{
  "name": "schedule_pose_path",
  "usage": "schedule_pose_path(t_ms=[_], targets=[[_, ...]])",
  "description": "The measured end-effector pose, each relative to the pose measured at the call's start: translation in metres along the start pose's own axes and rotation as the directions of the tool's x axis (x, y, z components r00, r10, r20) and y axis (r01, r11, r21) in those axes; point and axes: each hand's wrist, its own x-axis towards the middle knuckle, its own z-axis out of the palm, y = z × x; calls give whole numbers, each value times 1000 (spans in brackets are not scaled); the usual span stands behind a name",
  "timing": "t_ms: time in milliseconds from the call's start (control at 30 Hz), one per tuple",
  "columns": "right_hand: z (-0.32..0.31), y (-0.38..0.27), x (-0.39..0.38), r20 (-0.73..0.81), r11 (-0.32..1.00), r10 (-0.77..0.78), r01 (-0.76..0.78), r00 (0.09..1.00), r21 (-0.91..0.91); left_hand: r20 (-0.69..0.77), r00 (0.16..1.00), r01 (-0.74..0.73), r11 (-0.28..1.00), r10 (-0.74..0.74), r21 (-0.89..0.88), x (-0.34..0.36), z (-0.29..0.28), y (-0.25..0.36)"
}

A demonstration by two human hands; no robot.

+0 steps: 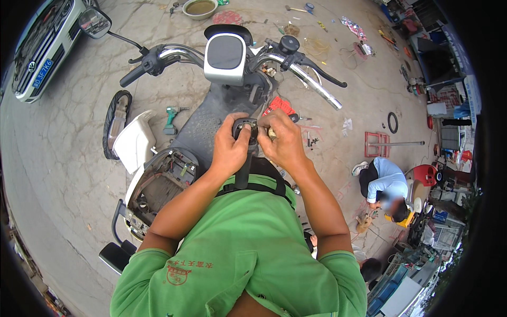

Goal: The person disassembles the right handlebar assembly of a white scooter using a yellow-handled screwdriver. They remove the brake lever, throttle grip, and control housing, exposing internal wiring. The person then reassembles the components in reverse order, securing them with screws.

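Observation:
Close in front of my body, my left hand (229, 145) grips a black switch housing (249, 128) with small metal parts in its open top; a long black grip (244, 171) hangs below it. My right hand (285, 145) is closed beside the housing, thumb and fingers at its right side around a small brassy thing (271, 132) that I cannot make out. Just beyond the hands lies red material (277, 105) near the scooter's grey floorboard (203, 124). The handlebar's bare chrome right end (327, 95) is above to the right.
An opened scooter seat base (158, 195) is at left, with a white panel (132, 142), detached seat (116, 124) and green drill (171, 119). A parked car (39, 53) stands upper left. A person in pale blue (385, 179) crouches at right near a red frame (376, 142) and clutter.

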Motion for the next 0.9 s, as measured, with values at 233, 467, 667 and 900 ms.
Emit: schedule_pose_path(t_ms=[233, 467, 667, 900], targets=[[-8, 3, -8, -87, 997, 26, -20, 996, 77, 119, 947, 321, 884, -299, -339, 7, -12, 9], [7, 63, -54, 97, 912, 401, -407, 911, 58, 181, 944, 322, 889, -276, -326, 32, -54, 0], [91, 154, -116, 332, 628, 675, -749, 659, 212, 109, 940, 339, 869, -322, -361, 14, -56, 4], [244, 282, -202, 526, 307, 773, -934, 356, 181, 257, 954, 255, 874, -157, -413, -3, -14, -37]])
